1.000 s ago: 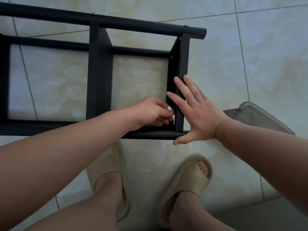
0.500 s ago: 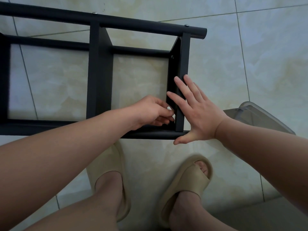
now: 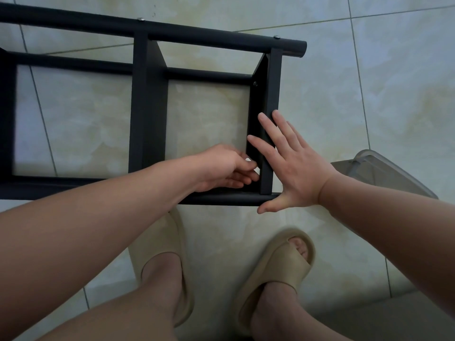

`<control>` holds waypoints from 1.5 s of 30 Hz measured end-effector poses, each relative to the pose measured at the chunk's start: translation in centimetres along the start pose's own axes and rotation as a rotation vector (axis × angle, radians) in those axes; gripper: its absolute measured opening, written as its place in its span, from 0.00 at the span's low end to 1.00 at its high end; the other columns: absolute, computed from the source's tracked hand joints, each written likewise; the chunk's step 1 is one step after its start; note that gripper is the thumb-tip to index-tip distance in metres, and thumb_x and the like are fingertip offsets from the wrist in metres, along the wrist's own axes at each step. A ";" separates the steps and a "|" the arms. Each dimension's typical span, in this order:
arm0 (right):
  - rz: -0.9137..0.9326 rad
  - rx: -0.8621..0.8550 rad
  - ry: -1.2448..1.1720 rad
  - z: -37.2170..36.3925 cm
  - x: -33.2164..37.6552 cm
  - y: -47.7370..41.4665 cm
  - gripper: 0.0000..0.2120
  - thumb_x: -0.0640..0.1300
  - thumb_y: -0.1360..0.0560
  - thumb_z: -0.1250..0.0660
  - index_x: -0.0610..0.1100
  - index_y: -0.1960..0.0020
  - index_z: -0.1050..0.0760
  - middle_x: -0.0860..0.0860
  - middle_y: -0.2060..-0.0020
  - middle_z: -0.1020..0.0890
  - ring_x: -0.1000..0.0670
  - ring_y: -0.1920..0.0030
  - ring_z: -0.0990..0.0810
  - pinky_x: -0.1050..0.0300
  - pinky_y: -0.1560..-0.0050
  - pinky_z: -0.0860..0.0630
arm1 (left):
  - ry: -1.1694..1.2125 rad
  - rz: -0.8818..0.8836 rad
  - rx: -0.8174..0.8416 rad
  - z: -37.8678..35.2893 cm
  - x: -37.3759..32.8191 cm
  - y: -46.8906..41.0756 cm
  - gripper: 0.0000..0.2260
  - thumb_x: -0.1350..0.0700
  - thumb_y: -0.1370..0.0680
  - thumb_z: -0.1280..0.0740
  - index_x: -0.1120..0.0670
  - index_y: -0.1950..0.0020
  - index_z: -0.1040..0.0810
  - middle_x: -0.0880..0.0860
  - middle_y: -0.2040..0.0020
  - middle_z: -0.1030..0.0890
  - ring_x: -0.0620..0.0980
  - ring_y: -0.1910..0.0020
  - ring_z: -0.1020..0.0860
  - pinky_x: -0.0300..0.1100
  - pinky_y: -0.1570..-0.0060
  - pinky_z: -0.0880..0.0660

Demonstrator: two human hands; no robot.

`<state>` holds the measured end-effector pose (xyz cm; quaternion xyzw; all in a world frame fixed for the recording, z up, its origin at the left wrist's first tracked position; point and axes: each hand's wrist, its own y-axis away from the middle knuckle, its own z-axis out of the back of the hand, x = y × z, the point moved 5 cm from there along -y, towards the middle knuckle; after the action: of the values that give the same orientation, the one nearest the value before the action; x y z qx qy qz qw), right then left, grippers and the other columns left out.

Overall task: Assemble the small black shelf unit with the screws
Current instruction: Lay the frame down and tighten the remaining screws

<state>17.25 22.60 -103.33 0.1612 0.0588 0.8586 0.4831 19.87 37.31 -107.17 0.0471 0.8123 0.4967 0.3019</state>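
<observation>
Works on the black shelf unit [image 3: 147, 107] laid sideways on the floor [image 3: 369, 94]. Presses the right grip [image 3: 295, 168], flat and released, against the end panel [image 3: 270, 89], likely steadying the joint. Pinches a small pale piece [image 3: 248, 160], probably a screw, in the left grip [image 3: 221, 168] just inside that panel.

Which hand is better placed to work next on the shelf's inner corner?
The left hand: its curled fingers sit at that corner; the right hand lies flat on the end panel, likely bracing it.
</observation>
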 end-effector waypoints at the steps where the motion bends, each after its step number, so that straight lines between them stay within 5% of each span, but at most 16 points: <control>1: 0.000 0.000 0.001 0.0 0.0 0.0 0.62 0.84 0.36 0.43 0.39 0.19 0.43 0.35 0.19 0.51 0.33 0.19 0.56 0.31 0.23 0.45 | -0.022 -0.005 -0.002 0.0 0.0 0.0 0.06 0.58 0.19 0.33 0.54 0.56 0.24 0.51 0.63 0.15 0.45 0.65 0.19 0.38 0.60 0.23; 15: 0.002 0.002 0.012 -0.1 0.0 0.0 0.62 0.85 0.36 0.44 0.39 0.19 0.45 0.35 0.19 0.52 0.33 0.19 0.57 0.30 0.24 0.46 | -0.300 -0.062 0.057 0.2 0.2 1.1 0.08 0.63 0.19 0.35 0.56 0.57 0.22 0.52 0.61 0.17 0.46 0.61 0.21 0.42 0.52 0.26; 27: 0.012 -0.012 0.009 -0.2 -0.1 0.0 0.61 0.85 0.35 0.46 0.40 0.19 0.45 0.35 0.19 0.52 0.33 0.19 0.57 0.31 0.23 0.46 | -0.604 -0.174 0.094 0.1 -0.1 0.7 0.08 0.60 0.22 0.29 0.52 0.60 0.20 0.44 0.71 0.24 0.38 0.72 0.29 0.29 0.68 0.32; 35: 0.005 -0.013 0.004 -0.2 -0.1 0.0 0.62 0.85 0.36 0.45 0.40 0.19 0.44 0.35 0.19 0.51 0.33 0.19 0.56 0.31 0.23 0.46 | -0.695 -0.178 0.017 1.7 0.1 0.3 0.03 0.56 0.22 0.28 0.51 0.55 0.16 0.46 0.64 0.15 0.41 0.66 0.20 0.36 0.58 0.24; 41: 0.005 -0.009 0.004 -0.2 0.0 0.0 0.62 0.84 0.36 0.45 0.39 0.19 0.44 0.35 0.19 0.51 0.33 0.19 0.56 0.31 0.23 0.46 | -0.879 -0.283 -0.042 1.2 -1.3 0.7 0.06 0.56 0.23 0.28 0.45 0.51 0.20 0.42 0.63 0.16 0.31 0.65 0.22 0.25 0.65 0.31; 45: 0.009 -0.014 0.002 -0.1 0.0 0.0 0.61 0.84 0.35 0.44 0.39 0.20 0.44 0.35 0.19 0.51 0.32 0.20 0.56 0.31 0.23 0.46 | -0.969 -0.315 -0.081 1.2 -1.6 0.7 0.06 0.55 0.24 0.27 0.49 0.48 0.17 0.45 0.56 0.16 0.40 0.58 0.20 0.25 0.63 0.29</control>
<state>17.25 22.59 -103.46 0.1572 0.0527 0.8612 0.4804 21.65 38.00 -106.27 0.1373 0.5564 0.3971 0.7169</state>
